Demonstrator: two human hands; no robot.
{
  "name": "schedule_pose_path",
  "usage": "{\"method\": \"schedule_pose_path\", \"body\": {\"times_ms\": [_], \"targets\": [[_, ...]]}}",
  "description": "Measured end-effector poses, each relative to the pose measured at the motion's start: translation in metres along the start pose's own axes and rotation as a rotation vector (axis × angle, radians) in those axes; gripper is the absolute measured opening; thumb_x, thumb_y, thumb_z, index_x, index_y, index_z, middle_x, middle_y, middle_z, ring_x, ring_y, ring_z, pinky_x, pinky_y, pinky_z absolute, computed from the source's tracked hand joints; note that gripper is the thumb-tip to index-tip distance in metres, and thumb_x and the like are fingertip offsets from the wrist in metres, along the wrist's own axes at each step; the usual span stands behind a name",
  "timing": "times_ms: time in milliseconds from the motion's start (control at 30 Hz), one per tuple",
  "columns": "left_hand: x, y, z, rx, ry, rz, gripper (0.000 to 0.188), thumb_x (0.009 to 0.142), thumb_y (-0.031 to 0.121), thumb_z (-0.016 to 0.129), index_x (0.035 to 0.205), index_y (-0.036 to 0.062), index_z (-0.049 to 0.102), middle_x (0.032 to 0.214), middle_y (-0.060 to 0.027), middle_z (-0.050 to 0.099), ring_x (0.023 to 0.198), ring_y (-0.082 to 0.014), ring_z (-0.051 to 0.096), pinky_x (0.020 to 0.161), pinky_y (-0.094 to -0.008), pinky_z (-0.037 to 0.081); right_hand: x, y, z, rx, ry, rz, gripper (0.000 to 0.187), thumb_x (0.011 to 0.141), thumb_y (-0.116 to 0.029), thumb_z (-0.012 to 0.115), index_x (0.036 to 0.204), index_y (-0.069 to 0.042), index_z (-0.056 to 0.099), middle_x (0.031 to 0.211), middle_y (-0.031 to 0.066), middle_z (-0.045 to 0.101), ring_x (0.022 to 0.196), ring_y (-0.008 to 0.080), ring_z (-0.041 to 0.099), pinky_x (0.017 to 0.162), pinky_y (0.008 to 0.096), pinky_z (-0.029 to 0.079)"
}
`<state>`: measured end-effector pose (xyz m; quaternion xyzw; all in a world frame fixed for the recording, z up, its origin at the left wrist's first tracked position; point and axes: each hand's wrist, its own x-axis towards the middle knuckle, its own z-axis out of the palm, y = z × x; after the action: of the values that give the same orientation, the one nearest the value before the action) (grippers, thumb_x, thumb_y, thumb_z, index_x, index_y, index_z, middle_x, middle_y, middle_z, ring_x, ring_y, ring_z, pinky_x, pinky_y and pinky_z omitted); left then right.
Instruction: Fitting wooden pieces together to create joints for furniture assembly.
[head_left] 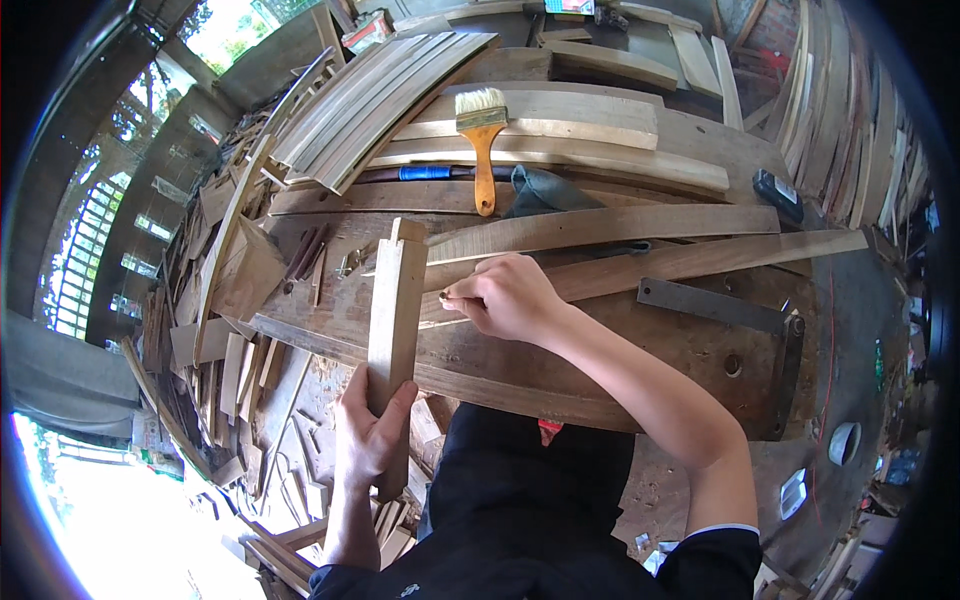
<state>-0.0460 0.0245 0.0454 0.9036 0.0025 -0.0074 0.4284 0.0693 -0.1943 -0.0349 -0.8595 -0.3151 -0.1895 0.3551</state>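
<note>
My left hand is wrapped round the lower part of a squared wooden post. The post stands nearly upright in view, at the near edge of the workbench, and a narrower tenon is cut at its top end. Just right of the post, my right hand is closed in a pinch. A small dark tip shows at its fingertips, pointing toward the post, but the fingers hide the rest. Long wooden strips lie on the bench beyond the right hand.
A wide paintbrush rests on boards at the back, beside a dark cloth. On the right lie a metal try square and a small black case. Slats are stacked back left; offcuts litter the left floor.
</note>
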Motion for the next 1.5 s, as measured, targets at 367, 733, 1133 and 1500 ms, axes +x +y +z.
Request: {"method": "schedule_pose_path", "body": {"times_ms": [367,733,1133,1500], "targets": [[-0.001,-0.002,-0.003,-0.049,-0.006,-0.025,0.031,0.088,0.024,0.072,0.101,-0.0031,0.062,0.076,-0.0111,0.065,0.072,-0.0156,0.058,0.069,-0.0323,0.048,-0.003,-0.007,0.005,0.016,0.093,-0.036,0.014,0.086,-0.017,0.071,0.075,-0.009,0.075,0.068,0.0076,0.071,0.063,0.0223,0.07,0.06,0.0351,0.055],[0.0,-0.003,-0.006,-0.026,-0.013,-0.032,0.033,0.088,0.025,0.072,0.101,-0.0029,0.062,0.076,-0.0102,0.065,0.072,-0.0149,0.057,0.068,-0.0316,0.048,-0.002,-0.009,0.004,-0.001,0.146,-0.081,0.014,0.087,-0.019,0.071,0.079,-0.007,0.071,0.067,0.0059,0.068,0.063,0.0239,0.068,0.06,0.0365,0.054],[0.001,-0.01,-0.003,-0.076,-0.014,-0.05,0.032,0.088,0.025,0.073,0.096,-0.0034,0.061,0.072,-0.0091,0.062,0.069,-0.0131,0.055,0.063,-0.0308,0.046,0.002,-0.012,-0.003,0.095,0.102,-0.065,0.013,0.09,-0.019,0.07,0.099,-0.01,0.074,0.081,0.0043,0.067,0.067,0.025,0.066,0.062,0.0365,0.053],[0.003,-0.016,0.001,-0.098,-0.016,-0.044,0.03,0.087,0.023,0.073,0.096,-0.0036,0.062,0.071,-0.0072,0.06,0.068,-0.0128,0.053,0.063,-0.0305,0.045,0.003,-0.006,0.004,0.131,0.157,-0.061,0.008,0.085,-0.016,0.075,0.09,-0.011,0.078,0.072,0.006,0.071,0.065,0.0229,0.067,0.063,0.0354,0.055]]}}
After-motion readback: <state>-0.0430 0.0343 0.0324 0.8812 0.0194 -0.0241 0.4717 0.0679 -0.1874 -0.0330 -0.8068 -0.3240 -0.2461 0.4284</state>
